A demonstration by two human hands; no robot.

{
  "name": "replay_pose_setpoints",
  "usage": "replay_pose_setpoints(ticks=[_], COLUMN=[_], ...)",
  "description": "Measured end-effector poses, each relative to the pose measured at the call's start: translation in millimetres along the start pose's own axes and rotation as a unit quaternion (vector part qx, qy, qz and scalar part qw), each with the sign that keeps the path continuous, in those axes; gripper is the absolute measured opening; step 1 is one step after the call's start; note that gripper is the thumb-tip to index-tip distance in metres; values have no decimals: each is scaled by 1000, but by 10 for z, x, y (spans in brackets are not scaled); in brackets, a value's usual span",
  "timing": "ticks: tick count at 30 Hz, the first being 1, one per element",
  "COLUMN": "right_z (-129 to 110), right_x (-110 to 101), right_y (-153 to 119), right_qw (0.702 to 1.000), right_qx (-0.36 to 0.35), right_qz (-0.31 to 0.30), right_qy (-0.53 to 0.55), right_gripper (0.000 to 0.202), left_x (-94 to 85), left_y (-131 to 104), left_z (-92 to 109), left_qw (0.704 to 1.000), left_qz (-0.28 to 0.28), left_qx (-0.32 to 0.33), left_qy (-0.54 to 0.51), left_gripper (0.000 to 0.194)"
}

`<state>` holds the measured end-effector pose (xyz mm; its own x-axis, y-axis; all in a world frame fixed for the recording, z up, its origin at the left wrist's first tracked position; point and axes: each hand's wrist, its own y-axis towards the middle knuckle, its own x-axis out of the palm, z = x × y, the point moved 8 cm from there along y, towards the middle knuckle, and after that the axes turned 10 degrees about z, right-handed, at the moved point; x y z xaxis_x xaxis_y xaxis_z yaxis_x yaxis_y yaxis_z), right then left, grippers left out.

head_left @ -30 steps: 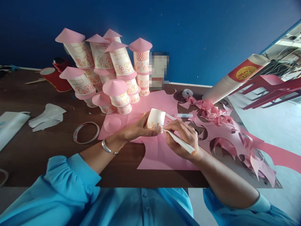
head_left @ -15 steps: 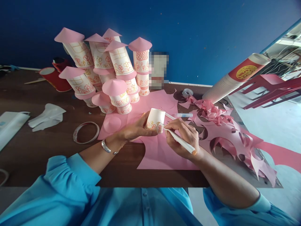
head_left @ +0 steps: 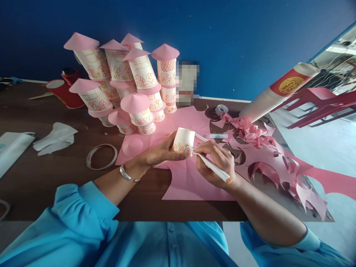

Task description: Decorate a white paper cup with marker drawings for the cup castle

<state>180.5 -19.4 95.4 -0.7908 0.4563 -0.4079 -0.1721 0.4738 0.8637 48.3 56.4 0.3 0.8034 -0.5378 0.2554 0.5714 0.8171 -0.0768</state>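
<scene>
A white paper cup (head_left: pixel 184 137) with orange and red flowers drawn along its lower part is gripped by my left hand (head_left: pixel 161 151), thumb across the near side. My right hand (head_left: pixel 215 159) holds a white marker (head_left: pixel 213 167) with an orange end, its tip against the flowers at the cup's right side. A second white pen (head_left: pixel 200 137) shows partly behind the cup and my right hand; I cannot tell whether it is held. Pink paper (head_left: pixel 191 181) lies under both hands.
Cup towers with pink cone roofs (head_left: pixel 165 52) stand at the back left. Pink scraps (head_left: pixel 250 129) and a tall stack of cups (head_left: pixel 267 100) are on the right. A tape roll (head_left: pixel 101 156), crumpled tissue (head_left: pixel 57 138) and a glue stick (head_left: pixel 218 136) lie on the table.
A little more of the flower drawing shows near the marker's tip on the cup's right side. Both hands keep nearly the same place and hold.
</scene>
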Motion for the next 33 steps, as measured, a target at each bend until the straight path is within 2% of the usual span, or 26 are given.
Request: replay_pose_setpoints(ticks=[14,26,30,33], right_z=[-1,1,-6,35], right_x=[8,26,-44,-131], right_y=[-21,-30,-19,-11], right_qw=[1000,1000,999,997], right_qx=[5,5,8,37], right_qz=[-5,-11,19,58], right_qy=[2,3,28,33], right_gripper=[27,21,23,24], left_x=[-17,-29,-23,-22], left_y=[5,3,9,23], left_z=[-22,-44,-46,-45], left_qw=[1000,1000,1000,998], left_qz=[3,5,2,-6], left_qx=[-2,-13,-9,-2], left_qy=[-7,1,-18,-56], left_gripper=[79,80,77,72])
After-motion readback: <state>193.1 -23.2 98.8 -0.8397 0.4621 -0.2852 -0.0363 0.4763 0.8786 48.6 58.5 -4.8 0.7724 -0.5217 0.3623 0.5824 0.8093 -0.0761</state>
